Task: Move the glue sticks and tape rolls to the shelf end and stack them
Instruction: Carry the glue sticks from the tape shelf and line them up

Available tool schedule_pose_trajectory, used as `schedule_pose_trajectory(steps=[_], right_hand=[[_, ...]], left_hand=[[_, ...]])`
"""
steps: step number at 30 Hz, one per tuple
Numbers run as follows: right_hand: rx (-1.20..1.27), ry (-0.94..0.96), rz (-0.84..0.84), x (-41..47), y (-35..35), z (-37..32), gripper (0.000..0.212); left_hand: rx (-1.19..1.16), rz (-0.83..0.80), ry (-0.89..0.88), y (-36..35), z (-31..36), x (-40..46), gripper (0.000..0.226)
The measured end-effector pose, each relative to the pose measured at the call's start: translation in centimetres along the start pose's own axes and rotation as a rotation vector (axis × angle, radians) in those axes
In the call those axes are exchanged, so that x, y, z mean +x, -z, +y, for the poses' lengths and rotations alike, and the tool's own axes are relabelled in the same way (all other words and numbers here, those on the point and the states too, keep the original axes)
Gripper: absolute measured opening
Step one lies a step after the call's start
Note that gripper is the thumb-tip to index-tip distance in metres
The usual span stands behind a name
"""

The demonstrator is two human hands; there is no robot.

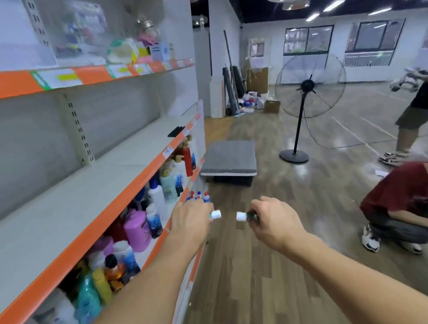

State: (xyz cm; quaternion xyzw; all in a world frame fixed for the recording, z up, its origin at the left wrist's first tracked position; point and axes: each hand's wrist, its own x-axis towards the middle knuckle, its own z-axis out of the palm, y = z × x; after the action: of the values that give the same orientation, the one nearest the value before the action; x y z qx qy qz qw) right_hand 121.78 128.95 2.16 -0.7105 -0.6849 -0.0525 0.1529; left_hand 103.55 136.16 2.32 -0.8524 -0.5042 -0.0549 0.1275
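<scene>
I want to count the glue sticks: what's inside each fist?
The left hand grips a glue stick, only its white cap showing. The right hand grips another glue stick, white cap and some green showing. Curled fingers cover the rest.

**Two glue sticks held cap to cap**

The left glue stick point(215, 214) lies level in the air, white cap pointing right. The right glue stick point(245, 216) mirrors it, white cap pointing left, its green body partly showing. The caps face each other, apart, beside the shelf edge.
</scene>
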Motion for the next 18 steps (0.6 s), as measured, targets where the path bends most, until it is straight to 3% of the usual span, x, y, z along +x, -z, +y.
schedule_pose_trajectory(steps=[18], right_hand=[[0.016, 0.013, 0.000, 31.7, -8.7, 14.4, 0.019]], left_hand=[[-0.032, -0.006, 0.037, -9.0, -2.1, 33.8, 0.008]])
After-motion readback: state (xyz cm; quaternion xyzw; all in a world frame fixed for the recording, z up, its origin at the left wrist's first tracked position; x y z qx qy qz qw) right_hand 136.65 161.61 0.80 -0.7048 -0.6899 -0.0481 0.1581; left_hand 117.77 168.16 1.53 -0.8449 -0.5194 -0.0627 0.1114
